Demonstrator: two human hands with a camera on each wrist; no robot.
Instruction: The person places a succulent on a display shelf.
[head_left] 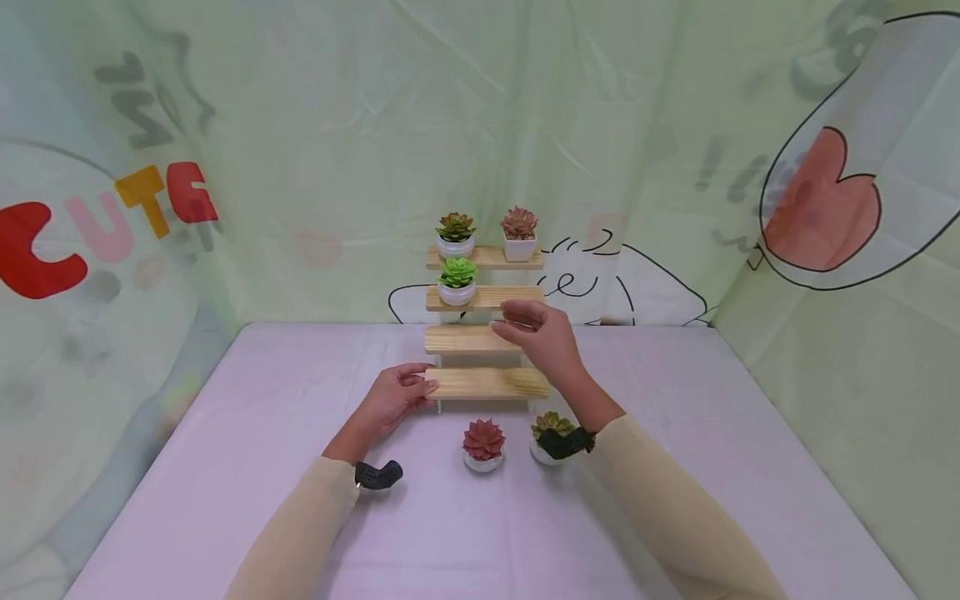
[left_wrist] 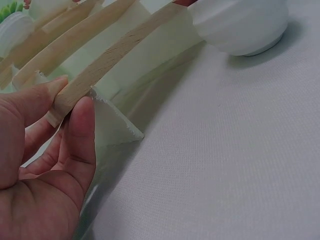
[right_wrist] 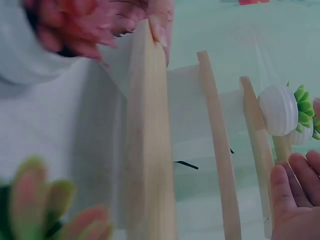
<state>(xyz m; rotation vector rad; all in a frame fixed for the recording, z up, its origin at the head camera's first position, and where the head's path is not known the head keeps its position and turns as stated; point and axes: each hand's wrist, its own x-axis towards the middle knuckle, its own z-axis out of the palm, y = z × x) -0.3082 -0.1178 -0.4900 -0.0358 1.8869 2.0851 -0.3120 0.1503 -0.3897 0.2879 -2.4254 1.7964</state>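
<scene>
On the table (head_left: 187, 500), at the middle toward the far side: a four-tier wooden stand (head_left: 480, 385), stepped upward and away. Pinched at the left end of the lowest, nearest board between thumb and fingers of the left hand (head_left: 393, 398). Probably a steadying hold; keep it light but firm, without lifting that end.

By the right ends of the middle boards: the right hand (head_left: 551, 340), fingers loosely bent, nothing visible in the grasp; contact with the wood impossible to tell. Withdraw outward to the right, well away from the green succulent (head_left: 457, 279) at the left of the second board from the top. Above, on the top board: a brownish succulent (head_left: 455, 233) left, a pink succulent (head_left: 519, 233) right, both likely to topple with a jolt.

Near side, on the table: a red succulent (head_left: 483, 442) and, farther right, an olive succulent (head_left: 553, 422), partly hidden behind a wrist camera (head_left: 566, 443). Mind that pot when lowering the forearm.
</scene>
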